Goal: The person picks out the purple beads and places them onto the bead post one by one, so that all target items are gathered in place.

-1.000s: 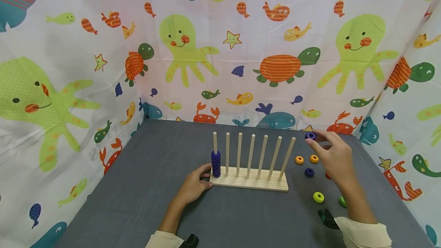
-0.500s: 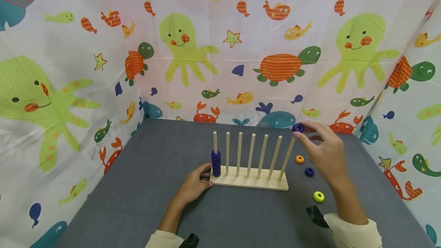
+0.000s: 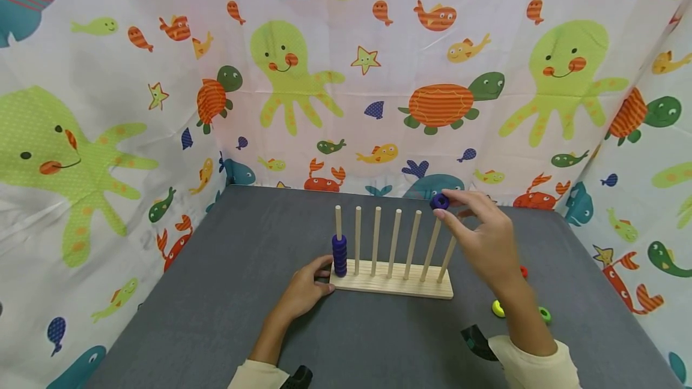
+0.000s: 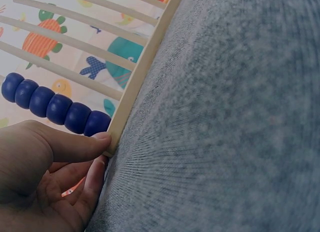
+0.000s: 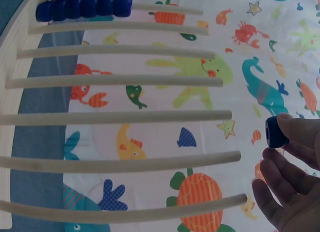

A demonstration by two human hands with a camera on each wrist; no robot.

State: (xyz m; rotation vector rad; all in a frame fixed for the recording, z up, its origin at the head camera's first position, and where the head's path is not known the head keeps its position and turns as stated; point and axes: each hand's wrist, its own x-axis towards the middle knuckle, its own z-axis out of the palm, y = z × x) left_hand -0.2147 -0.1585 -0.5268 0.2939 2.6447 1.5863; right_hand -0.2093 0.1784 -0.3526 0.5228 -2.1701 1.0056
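A wooden peg stand (image 3: 391, 284) with a row of upright pegs sits on the grey table. Its leftmost peg carries a stack of several dark blue beads (image 3: 339, 256), also plain in the left wrist view. My left hand (image 3: 303, 290) grips the left end of the base, the thumb (image 4: 85, 147) against its edge beside the lowest bead. Above the right-hand pegs, my right hand (image 3: 486, 245) pinches one dark blue bead (image 5: 276, 132) between thumb and fingers. In the right wrist view this bead is apart from the peg tips, its hole facing the stand.
To the right of the stand lie a yellow bead (image 3: 497, 308), a green bead (image 3: 545, 315) and a red bead (image 3: 524, 272), partly hidden by the right forearm. A curtain printed with sea animals (image 3: 367, 95) closes off the table's back and sides.
My right hand has moved left with the blue bead, from over the loose beads to over the stand's right-hand pegs. The left hand and the stand have stayed in place.
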